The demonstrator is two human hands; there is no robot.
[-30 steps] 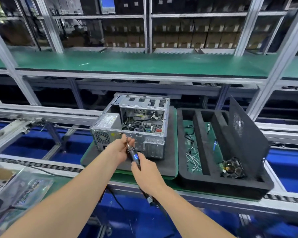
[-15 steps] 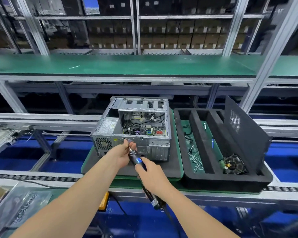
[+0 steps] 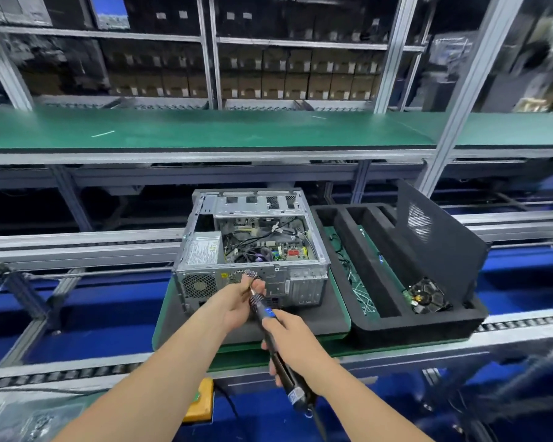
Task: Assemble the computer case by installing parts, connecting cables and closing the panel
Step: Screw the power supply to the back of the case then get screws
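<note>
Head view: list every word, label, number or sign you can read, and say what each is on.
No text is readable.
Print on the power supply label: too small.
The yellow sticker on the computer case rear: blurred.
The white labels on the shelf cartons: blurred.
The tag on the electric screwdriver: blurred.

- The computer case sits at frame centre on a mat.
- A foam tray lies just right of it.
- A fan rests in the tray's lower right compartment.
</note>
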